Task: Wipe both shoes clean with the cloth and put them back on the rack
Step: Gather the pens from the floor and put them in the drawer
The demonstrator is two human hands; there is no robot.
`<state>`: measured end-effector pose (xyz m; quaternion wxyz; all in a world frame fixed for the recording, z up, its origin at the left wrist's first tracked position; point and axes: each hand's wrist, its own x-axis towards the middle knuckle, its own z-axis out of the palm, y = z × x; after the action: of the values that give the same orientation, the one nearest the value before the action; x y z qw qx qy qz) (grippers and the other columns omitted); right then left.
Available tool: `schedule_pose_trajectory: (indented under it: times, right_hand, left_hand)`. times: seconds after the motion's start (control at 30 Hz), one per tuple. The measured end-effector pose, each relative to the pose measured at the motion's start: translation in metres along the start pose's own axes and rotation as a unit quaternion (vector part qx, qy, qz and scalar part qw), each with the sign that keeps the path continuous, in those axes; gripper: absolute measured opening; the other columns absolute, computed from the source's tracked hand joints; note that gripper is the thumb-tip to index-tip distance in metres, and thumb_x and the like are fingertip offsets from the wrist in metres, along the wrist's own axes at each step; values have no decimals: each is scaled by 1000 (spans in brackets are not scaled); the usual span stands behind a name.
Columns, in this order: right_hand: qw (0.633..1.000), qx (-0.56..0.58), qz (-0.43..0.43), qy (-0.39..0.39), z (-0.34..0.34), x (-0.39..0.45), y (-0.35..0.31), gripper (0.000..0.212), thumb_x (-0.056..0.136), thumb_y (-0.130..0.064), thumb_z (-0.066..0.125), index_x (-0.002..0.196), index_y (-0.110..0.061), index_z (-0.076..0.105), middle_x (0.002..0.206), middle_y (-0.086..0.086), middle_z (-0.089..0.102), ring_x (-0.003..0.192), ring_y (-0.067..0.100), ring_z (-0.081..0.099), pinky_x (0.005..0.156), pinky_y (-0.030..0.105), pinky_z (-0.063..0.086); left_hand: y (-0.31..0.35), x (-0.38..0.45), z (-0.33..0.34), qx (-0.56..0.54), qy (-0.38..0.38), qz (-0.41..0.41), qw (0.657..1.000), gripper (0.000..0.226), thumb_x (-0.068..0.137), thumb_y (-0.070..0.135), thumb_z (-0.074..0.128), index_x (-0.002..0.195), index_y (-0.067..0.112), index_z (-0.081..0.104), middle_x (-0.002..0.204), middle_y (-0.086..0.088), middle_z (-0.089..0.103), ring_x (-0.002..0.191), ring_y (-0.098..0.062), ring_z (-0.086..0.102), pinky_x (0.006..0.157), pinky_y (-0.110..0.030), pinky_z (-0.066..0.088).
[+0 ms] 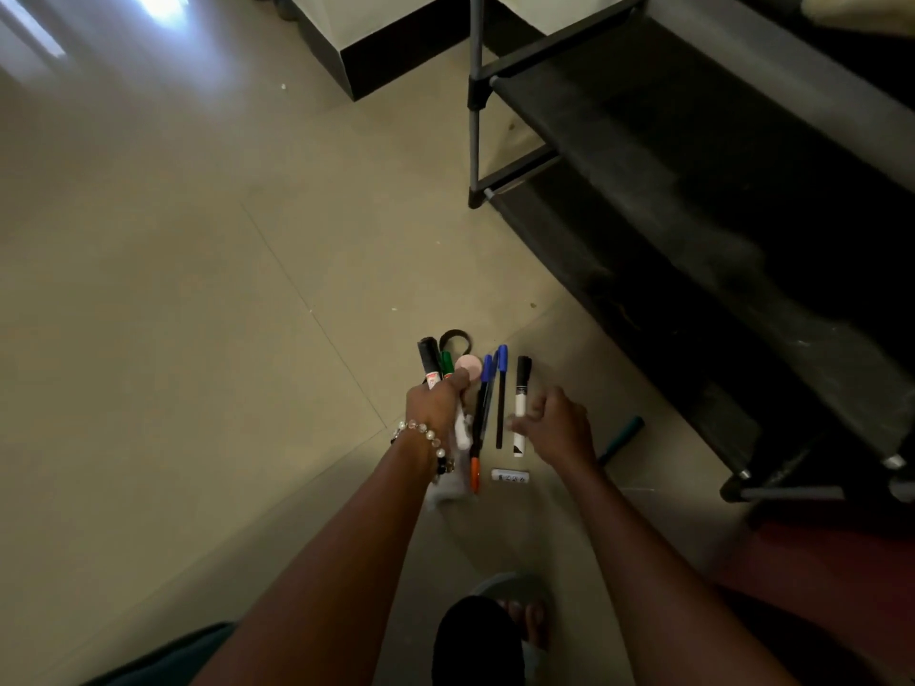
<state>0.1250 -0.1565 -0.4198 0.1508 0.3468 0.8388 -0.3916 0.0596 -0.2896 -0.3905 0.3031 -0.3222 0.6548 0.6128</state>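
Observation:
The black shoe rack (693, 200) stands at the right, and the shelves in view are bare; I see no shoes on them. My left hand (435, 403), with a bead bracelet on the wrist, grips a black marker (429, 361) and a green marker (447, 363) upright over the floor. A white cloth (448, 487) hangs from the same hand below the wrist. My right hand (559, 428) hovers with loosely curled fingers, its fingertips by a black-and-white marker (520, 408) lying on the floor.
Two blue pens (501, 388), an orange-tipped pen (474, 475), a small white piece (510, 476), a pink disc (470, 364) and a black strap loop (458, 339) lie on the tiled floor. A teal-handled tool (621, 438) lies near the rack. My foot (525, 621) is below.

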Motion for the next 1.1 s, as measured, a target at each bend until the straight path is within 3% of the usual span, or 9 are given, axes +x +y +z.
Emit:
schedule_pose_trajectory:
  times: [0.13, 0.27, 0.43, 0.57, 0.67, 0.8, 0.93, 1.03, 1.1]
  right_hand:
    - [997, -62, 32, -19, 10, 2, -1, 47, 79, -18, 74, 116, -4, 48, 116, 14, 59, 102, 28, 61, 67, 24, 43]
    - [987, 104, 99, -76, -20, -1, -11, 29, 76, -9, 74, 98, -6, 54, 99, 12, 62, 80, 22, 65, 60, 32, 57]
    - [937, 335, 61, -74, -118, -31, -57, 16, 81, 4, 61, 91, -6, 54, 87, 13, 57, 64, 23, 60, 53, 35, 55]
    - [921, 390, -7, -23, -203, -105, -104, 22, 81, 8, 54, 95, -9, 52, 80, 11, 56, 55, 17, 53, 45, 27, 52]
    - [920, 389, -55, 18, -251, -183, -119, 23, 81, 6, 57, 97, -9, 53, 78, 10, 60, 58, 15, 55, 51, 28, 53]
    - [900, 427, -82, 45, -291, -304, -102, 22, 80, 7, 60, 94, -10, 58, 82, 11, 65, 66, 17, 60, 57, 33, 56]
    - [880, 461, -81, 78, -302, -419, -41, 25, 77, 7, 66, 96, -7, 61, 85, 15, 63, 65, 20, 60, 59, 38, 58]
    - [867, 489, -29, 93, -295, -487, 23, 27, 78, 9, 65, 99, -7, 61, 88, 15, 63, 68, 21, 60, 58, 34, 58]
    - [859, 499, 37, 104, -288, -515, 65, 29, 78, 8, 65, 102, -8, 61, 90, 16, 64, 64, 20, 61, 59, 32, 57]
  left_hand:
    - [0, -6, 0, -13, -72, -26, 997, 16, 94, 17, 59, 88, 3, 60, 65, -9, 57, 52, -21, 54, 51, -32, 49]
    - [18, -23, 1, -19, -107, -50, 993, 18, 98, 14, 49, 83, 5, 56, 61, -7, 52, 46, -20, 50, 45, -27, 44]
    - [97, -79, 25, 31, -179, 41, 983, 12, 102, 8, 39, 91, 10, 43, 70, -11, 55, 53, -23, 53, 52, -35, 47]
    - [169, -167, 54, 44, -244, 78, 966, 10, 102, 11, 40, 97, 11, 49, 92, -9, 64, 86, -27, 63, 81, -55, 47]
    - [186, -245, 65, 39, -293, 87, 951, 11, 102, 16, 42, 97, 19, 51, 91, -7, 65, 85, -25, 63, 80, -53, 46]
    - [161, -345, 64, 15, -330, 85, 940, 13, 101, 20, 46, 92, 14, 53, 88, -8, 63, 78, -23, 60, 65, -45, 48]
    - [98, -421, 58, -11, -375, 41, 926, 16, 101, 20, 46, 90, 11, 53, 88, -8, 63, 78, -23, 58, 68, -46, 47]
    - [33, -461, 60, -2, -420, -17, 907, 20, 101, 22, 47, 86, 10, 54, 78, -8, 67, 76, -23, 58, 75, -49, 48]
    - [-11, -483, 66, 0, -440, -63, 896, 23, 100, 22, 48, 84, 8, 55, 68, -9, 67, 73, -23, 58, 68, -49, 51]
